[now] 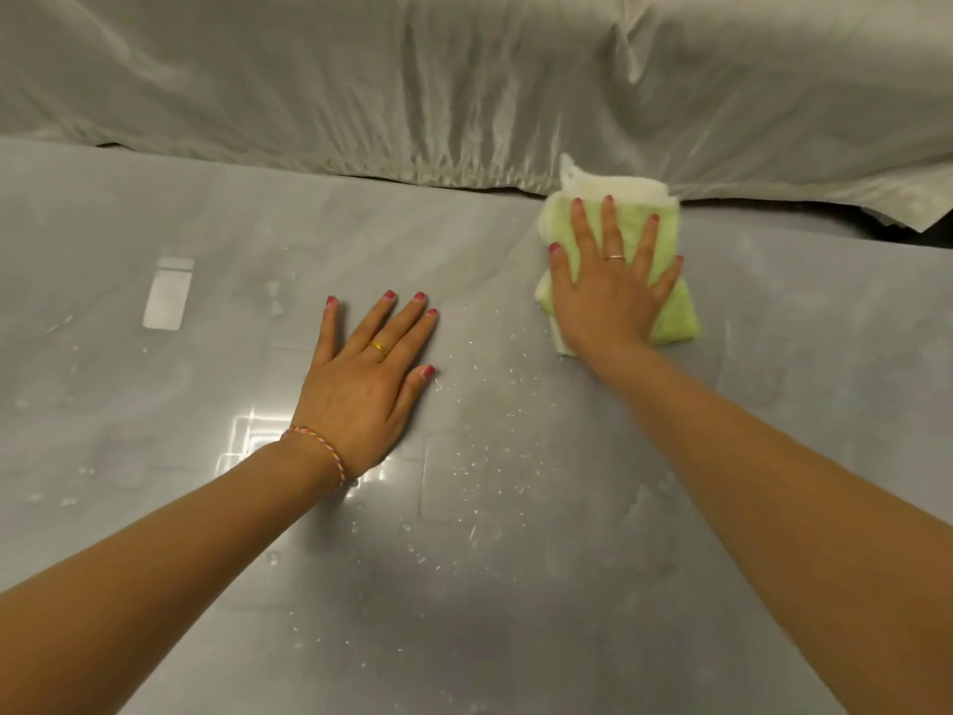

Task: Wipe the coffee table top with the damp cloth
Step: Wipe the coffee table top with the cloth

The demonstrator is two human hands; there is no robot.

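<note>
A glossy grey coffee table top (pixel 216 508) fills most of the view, dotted with water droplets in its middle. A folded light-green and white cloth (pixel 670 312) lies near the table's far edge at the right. My right hand (pixel 611 286) presses flat on the cloth with fingers spread, covering its middle. My left hand (pixel 366 374) rests palm down on the bare table to the left of the cloth, fingers apart, holding nothing.
A pale grey fabric cover (pixel 464 85) drapes over furniture directly behind the table's far edge, almost touching the cloth. Bright light reflections (pixel 167 294) show on the wet surface at the left.
</note>
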